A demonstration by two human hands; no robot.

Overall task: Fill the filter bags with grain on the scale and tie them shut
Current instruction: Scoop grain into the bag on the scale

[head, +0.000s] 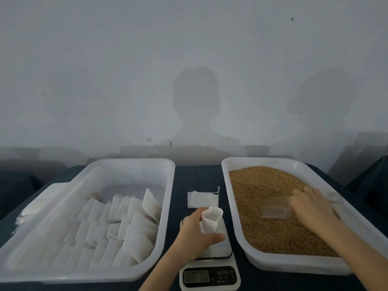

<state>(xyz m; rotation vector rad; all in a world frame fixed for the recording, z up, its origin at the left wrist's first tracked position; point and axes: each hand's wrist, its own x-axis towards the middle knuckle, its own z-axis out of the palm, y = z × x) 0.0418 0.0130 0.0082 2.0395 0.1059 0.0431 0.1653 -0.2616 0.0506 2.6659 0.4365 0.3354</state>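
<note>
A white filter bag (211, 219) stands upright with its mouth held wide over the white kitchen scale (210, 271); my left hand (197, 232) grips it from the left, thumb across its front. In the white tray (279, 264) on the right lies a bed of brown grain (268, 232). There my right hand (312, 208) grips the handle of a clear plastic scoop (275, 210), which lies low on the grain with its mouth pointing left. A small stack of flat empty filter bags (202, 198) with a drawstring lies on the dark cloth behind the scale.
A large white tray (92, 276) on the left holds several filled, tied filter bags (126, 227) in rows. A dark blue cloth (197, 175) covers the table, with a bare wall behind. The narrow strip between the two trays holds the scale and the spare bags.
</note>
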